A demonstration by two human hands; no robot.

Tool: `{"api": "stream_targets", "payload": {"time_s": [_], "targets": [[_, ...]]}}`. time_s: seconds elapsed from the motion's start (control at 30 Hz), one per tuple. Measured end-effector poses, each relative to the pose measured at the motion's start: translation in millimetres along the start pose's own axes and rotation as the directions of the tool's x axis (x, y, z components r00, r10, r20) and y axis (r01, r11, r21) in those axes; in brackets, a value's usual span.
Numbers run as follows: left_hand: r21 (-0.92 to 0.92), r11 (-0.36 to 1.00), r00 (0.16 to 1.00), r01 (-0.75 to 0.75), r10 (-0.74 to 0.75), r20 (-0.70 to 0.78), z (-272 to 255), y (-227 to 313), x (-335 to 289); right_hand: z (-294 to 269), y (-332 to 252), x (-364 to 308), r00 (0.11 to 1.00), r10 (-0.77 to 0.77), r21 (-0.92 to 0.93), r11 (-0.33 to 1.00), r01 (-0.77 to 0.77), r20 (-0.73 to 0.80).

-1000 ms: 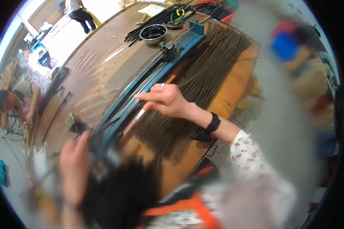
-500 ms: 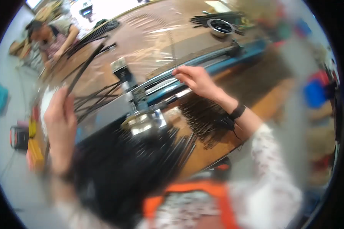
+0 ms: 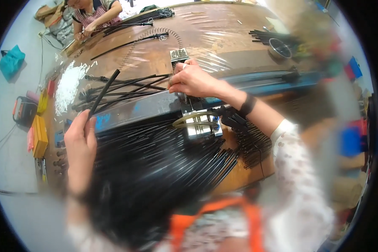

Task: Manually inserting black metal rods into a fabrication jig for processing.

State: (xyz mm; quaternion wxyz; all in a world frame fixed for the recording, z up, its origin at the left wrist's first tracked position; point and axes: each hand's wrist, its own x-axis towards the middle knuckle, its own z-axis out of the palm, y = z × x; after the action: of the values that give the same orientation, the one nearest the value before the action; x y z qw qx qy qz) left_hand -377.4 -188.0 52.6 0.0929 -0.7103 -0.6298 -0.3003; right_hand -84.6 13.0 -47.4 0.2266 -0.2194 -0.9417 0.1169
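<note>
My left hand (image 3: pixel 80 140) is closed round the lower end of a black rod (image 3: pixel 106 90), which slants up and to the right. To its right, my right hand (image 3: pixel 196 80) hovers over the metal clamp fixture, fingers pinched together; anything between them is hidden. Just beyond those fingers shows a silver block (image 3: pixel 179 54) of the fixture, and nearer me is a second silver block (image 3: pixel 198 126) with yellowish tubing (image 3: pixel 193 116). Below both hands spreads a large pile of black rods (image 3: pixel 185 164), blurred toward its left.
Beyond the grey rail (image 3: pixel 134 108) lie several black rods with knobbed ends and a heap of white pieces (image 3: pixel 71 86). A blue bench beam (image 3: pixel 260 86) runs right. A metal bowl (image 3: pixel 280 49) stands farther back. A co-worker (image 3: pixel 97 17) handles rods at the far left.
The view has shifted, bringing the bench lower and to the right. My right hand has moved left to the clamp fixture. My left hand still holds the black rod, now lower.
</note>
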Motion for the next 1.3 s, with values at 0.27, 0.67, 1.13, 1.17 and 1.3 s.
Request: {"api": "stream_targets", "payload": {"time_s": [0.27,0.67,1.13,1.17,1.3], "targets": [[0.031,0.999,0.997,-0.034,0.031,0.076,21,-17,12,-34,44,-81,0.958,-0.059,-0.394,0.917,-0.059,-0.280],[-0.164,0.955,0.896,-0.246,0.289,0.336,164,39,59,-114,111,-241,0.893,0.161,-0.439,0.825,-0.355,-0.421],[-0.378,0.926,0.956,-0.005,0.115,0.270,177,41,51,-98,107,-241,0.827,0.347,-0.306,0.808,-0.503,-0.442],[-0.346,0.938,0.964,-0.005,0.097,0.249,179,43,49,-98,107,-243,0.827,0.344,-0.310,0.807,-0.502,-0.444],[-0.319,0.947,0.961,-0.019,0.105,0.256,180,42,46,-107,88,-236,0.781,0.502,-0.373,0.690,-0.620,-0.370]]}}
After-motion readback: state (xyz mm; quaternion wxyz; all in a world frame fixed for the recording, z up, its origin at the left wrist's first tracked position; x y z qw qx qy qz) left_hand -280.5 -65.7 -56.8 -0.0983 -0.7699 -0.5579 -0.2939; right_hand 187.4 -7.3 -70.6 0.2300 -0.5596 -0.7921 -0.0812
